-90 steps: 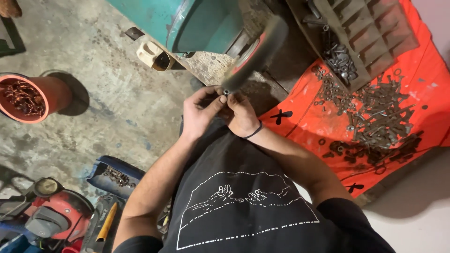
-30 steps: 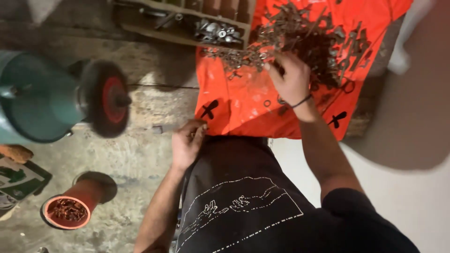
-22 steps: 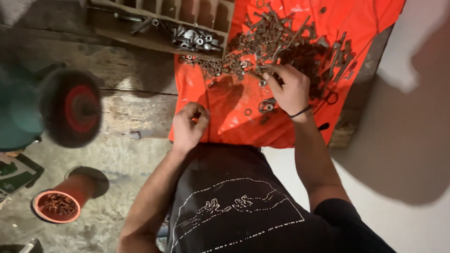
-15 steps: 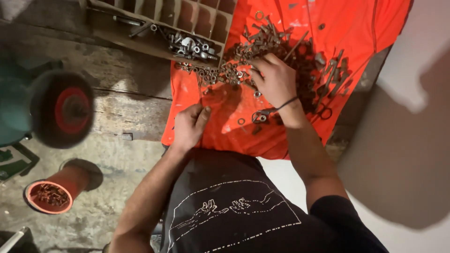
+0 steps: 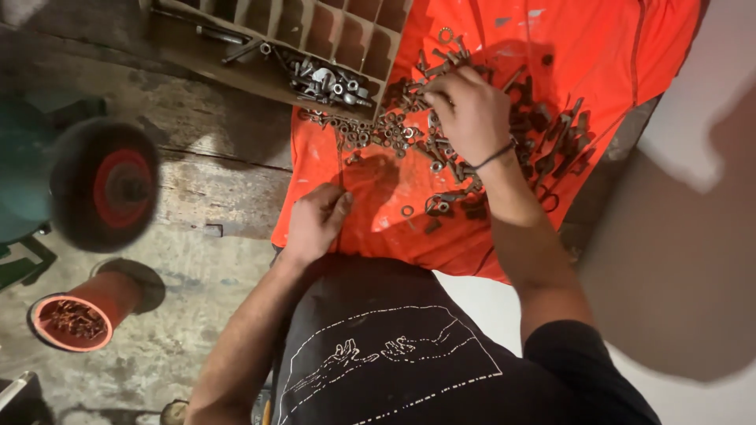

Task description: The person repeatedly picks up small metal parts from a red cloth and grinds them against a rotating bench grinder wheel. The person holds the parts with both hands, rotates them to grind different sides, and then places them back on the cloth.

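Observation:
An orange cloth (image 5: 598,55) lies spread on the floor, covered with several rusty nuts, washers and bolts (image 5: 543,142). My right hand (image 5: 468,114) reaches into this pile, fingers curled down among the pieces near its upper left; whether it grips one I cannot tell. A dark band sits on that wrist. My left hand (image 5: 315,224) rests at the cloth's near left edge, fingers loosely curled, and it is unclear if anything small is inside.
A wooden compartment tray (image 5: 315,39) holding nuts and bolts lies beyond the cloth. A wire wheel (image 5: 106,185) on a green bench grinder stands at left. An orange tub (image 5: 71,319) of rusty parts sits lower left on the concrete floor.
My view swung from the grinder wheel to the orange cloth. My right hand left the wheel, reached onto the hardware pile and moved up into it; my left hand settled at the cloth's edge.

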